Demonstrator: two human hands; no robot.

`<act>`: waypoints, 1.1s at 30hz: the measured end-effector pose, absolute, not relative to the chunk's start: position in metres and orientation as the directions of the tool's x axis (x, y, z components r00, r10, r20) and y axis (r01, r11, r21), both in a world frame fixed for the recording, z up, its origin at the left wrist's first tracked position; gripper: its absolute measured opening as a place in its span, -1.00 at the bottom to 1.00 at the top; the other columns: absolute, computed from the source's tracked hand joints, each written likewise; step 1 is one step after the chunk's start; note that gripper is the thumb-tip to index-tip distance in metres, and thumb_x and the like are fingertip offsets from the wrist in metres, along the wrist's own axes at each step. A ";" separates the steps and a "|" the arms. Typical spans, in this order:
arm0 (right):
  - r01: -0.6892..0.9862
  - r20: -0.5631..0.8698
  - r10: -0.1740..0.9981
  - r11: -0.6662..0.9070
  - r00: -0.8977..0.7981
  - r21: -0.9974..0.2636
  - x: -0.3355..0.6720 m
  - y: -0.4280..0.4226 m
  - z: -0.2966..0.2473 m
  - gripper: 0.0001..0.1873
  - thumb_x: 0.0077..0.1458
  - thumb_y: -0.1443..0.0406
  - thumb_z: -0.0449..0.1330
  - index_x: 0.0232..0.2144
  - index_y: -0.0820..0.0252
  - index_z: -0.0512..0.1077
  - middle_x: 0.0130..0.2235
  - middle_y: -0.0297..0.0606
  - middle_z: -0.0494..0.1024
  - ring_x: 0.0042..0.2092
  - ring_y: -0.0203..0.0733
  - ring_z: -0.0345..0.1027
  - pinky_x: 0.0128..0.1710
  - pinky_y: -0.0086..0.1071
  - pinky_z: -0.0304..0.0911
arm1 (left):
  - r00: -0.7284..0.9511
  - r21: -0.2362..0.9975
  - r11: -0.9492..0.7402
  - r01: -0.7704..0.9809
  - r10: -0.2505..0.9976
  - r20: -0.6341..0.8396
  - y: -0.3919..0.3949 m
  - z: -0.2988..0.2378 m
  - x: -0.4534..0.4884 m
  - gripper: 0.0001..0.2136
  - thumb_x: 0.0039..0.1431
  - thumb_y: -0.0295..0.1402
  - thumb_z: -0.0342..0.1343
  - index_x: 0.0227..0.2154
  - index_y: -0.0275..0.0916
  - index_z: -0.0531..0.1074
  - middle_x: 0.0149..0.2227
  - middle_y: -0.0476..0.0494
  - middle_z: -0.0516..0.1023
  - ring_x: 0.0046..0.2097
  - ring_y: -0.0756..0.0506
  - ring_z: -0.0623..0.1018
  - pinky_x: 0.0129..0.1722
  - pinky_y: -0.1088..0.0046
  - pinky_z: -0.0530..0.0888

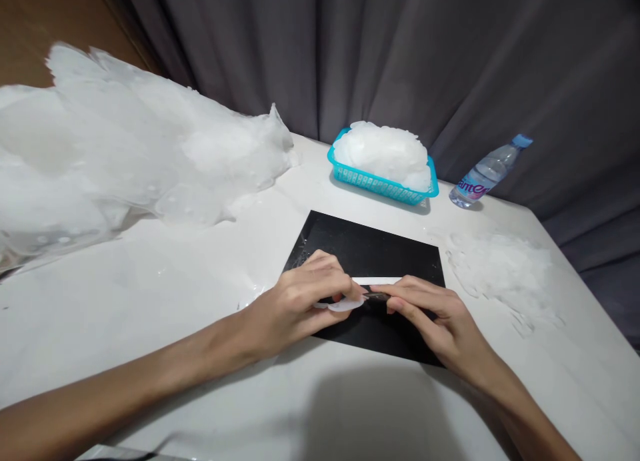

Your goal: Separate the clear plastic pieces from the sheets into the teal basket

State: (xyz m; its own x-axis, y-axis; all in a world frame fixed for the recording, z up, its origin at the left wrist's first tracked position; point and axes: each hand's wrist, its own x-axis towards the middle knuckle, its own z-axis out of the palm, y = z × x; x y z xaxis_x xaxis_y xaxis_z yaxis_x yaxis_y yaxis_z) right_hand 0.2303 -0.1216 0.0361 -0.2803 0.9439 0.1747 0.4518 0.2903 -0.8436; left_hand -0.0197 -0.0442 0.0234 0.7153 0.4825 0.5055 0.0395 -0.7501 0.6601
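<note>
My left hand is closed on a thin, whitish translucent piece that curls out below its fingertips. From the other side, my right hand pinches a small dark metal tool, whose tip meets the piece near the left fingers. Most of that tool is covered by my fingers, so its exact kind does not show. Just beyond the fingertips a narrow white strip runs between the hands. Both hands are over a black rectangular board on the white table.
A large plastic bag of white material spreads across the back left. Behind the board stands a turquoise basket heaped with white pieces. A water bottle is to its right, and loose translucent scraps lie at the right.
</note>
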 end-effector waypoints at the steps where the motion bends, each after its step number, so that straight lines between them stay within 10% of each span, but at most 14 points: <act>1: 0.453 0.177 0.945 0.290 -0.276 -0.843 0.230 -0.122 0.036 -0.70 0.43 0.27 0.14 0.06 0.03 0.62 -0.21 -0.24 0.65 -0.20 -0.17 0.48 -0.16 -0.29 0.33 | 0.715 0.661 -0.749 0.039 0.483 0.505 -0.044 0.024 -0.020 -0.92 0.41 -0.49 0.14 -0.15 -0.24 0.53 -0.23 -0.18 0.66 -0.23 -0.11 0.54 -0.12 0.31 0.43; 10: 0.512 0.182 0.976 0.218 -0.120 -0.831 0.242 -0.115 0.031 -0.70 0.43 0.17 0.14 -0.15 0.11 0.66 -0.25 -0.23 0.62 -0.21 -0.16 0.48 -0.17 -0.30 0.34 | 0.702 0.748 -0.657 0.097 0.577 0.417 -0.042 0.020 -0.021 -0.94 0.38 -0.41 0.20 -0.18 -0.22 0.57 -0.22 -0.17 0.67 -0.19 -0.12 0.57 -0.11 0.32 0.46; 17: 0.791 0.330 0.935 0.102 0.131 -0.603 0.293 -0.076 -0.008 -0.56 0.43 0.04 0.06 -0.02 0.16 0.62 -0.15 -0.14 0.66 -0.17 -0.02 0.51 -0.12 -0.19 0.32 | 0.664 0.988 0.075 0.138 0.733 -0.148 -0.037 0.029 -0.013 -0.71 0.31 -0.08 0.27 -0.17 -0.22 0.48 -0.23 -0.17 0.72 -0.23 -0.17 0.69 -0.31 0.41 0.52; 26: 0.937 0.512 0.852 0.085 0.108 -0.339 0.318 -0.059 -0.043 -0.46 0.45 0.00 -0.03 0.05 0.20 0.58 -0.14 -0.02 0.45 -0.08 0.07 0.32 -0.03 -0.06 0.32 | 0.722 0.757 0.647 -0.090 0.567 -0.398 -0.038 0.026 -0.005 -0.60 0.35 -0.03 0.20 -0.07 -0.33 0.51 -0.06 -0.45 0.70 -0.01 -0.33 0.71 0.07 0.07 0.60; 33: 0.959 0.518 0.853 0.098 0.057 -0.266 0.321 -0.057 -0.050 -0.50 0.47 0.12 -0.10 0.16 0.23 0.49 -0.14 -0.02 0.35 -0.08 0.07 0.24 -0.02 -0.04 0.30 | 0.766 0.611 0.770 -0.183 0.501 -0.403 -0.032 0.033 -0.005 -0.35 0.37 0.20 -0.04 0.01 -0.39 0.47 0.05 -0.56 0.63 0.12 -0.44 0.63 0.23 -0.11 0.46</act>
